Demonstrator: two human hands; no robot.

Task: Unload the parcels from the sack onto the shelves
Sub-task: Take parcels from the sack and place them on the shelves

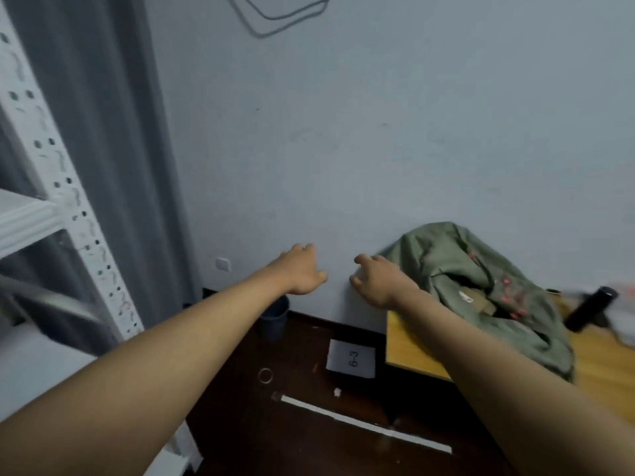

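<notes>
Both bare arms stretched forward over the dark floor [240, 434]. Left hand [302, 269] held out in the air before the pale blue wall [378, 132], fingers loosely curled downward, holding nothing. Right hand [376, 280] just beside it, near the left rim of the crumpled olive-green cloth sack [481, 280], fingers spread a little and bent, gripping nothing; cannot tell whether touching the sack. Sack slumped on the yellow wooden bench [412, 359] against the wall, near the bench's left edge, mouth gaping, with brown cardboard parcels [477, 298] showing inside. Black cylinder [591, 307] lying farther right on the bench, blurred. White perforated metal shelving [68, 207] standing at far left, 1 shelf board visible, well apart from the sack. Dark blue bin [275, 317] on the floor by the wall, below the left hand. White card marked 6-3 [351, 359] beside the bench's left edge. White strip [364, 424] and small ring [265, 375] on the floor.
</notes>
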